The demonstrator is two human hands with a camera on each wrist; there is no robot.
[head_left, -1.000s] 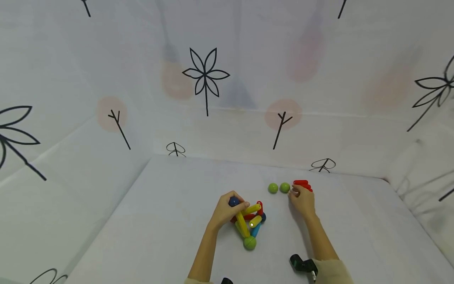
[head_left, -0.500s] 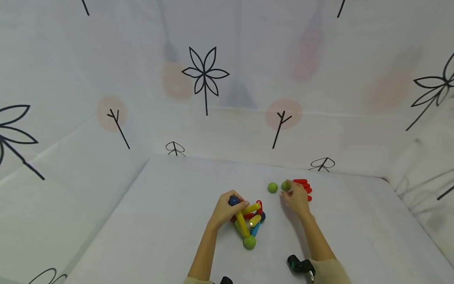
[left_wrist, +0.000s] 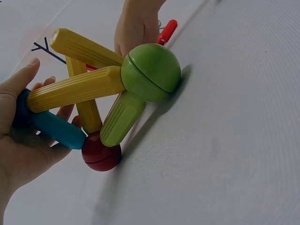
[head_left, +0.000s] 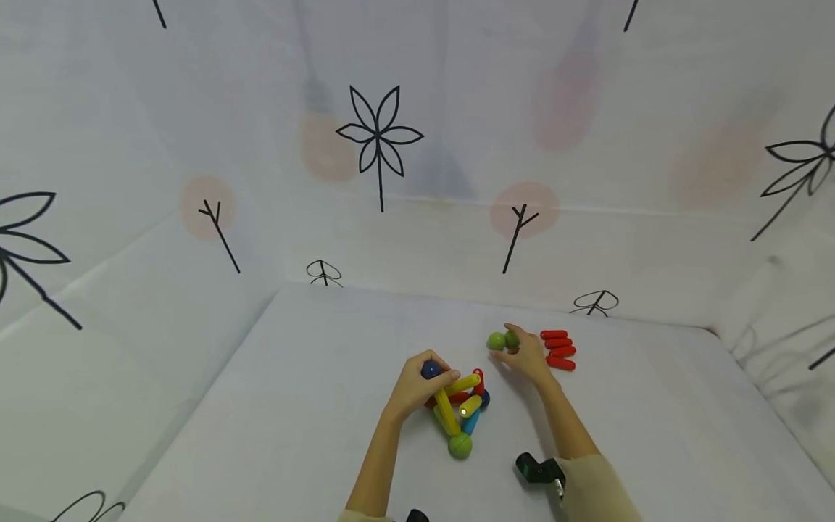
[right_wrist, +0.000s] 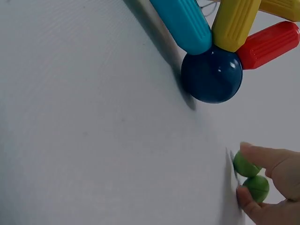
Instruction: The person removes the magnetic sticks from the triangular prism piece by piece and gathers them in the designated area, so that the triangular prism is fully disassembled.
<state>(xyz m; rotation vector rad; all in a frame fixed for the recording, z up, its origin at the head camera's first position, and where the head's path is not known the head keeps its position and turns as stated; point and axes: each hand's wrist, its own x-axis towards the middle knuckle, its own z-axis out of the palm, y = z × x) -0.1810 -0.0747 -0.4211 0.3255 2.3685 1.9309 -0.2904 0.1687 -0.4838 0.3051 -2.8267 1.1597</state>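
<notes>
My left hand [head_left: 417,384] grips a ball-and-rod building toy [head_left: 446,413] by a dark blue ball [head_left: 430,370] at its upper corner. Yellow, blue, red and light green rods join its balls, with a green ball [left_wrist: 151,72] and a dark red ball [left_wrist: 101,152] near the white surface. Another dark blue ball [right_wrist: 212,75] of the structure shows in the right wrist view. My right hand [head_left: 527,359] curls its thumb and fingers around two loose green balls [right_wrist: 256,188], which lie together. Its fingers partly cover them.
Several loose red rods [head_left: 558,343] lie in a loose column just right of my right hand. White cloth walls with drawn flowers enclose the white tabletop [head_left: 261,413]. A black wrist camera [head_left: 538,469] hangs from my right sleeve.
My right hand has moved left from the red rods to the green balls. The right-hand green ball has shifted left against the other. My left hand keeps its hold on the structure.
</notes>
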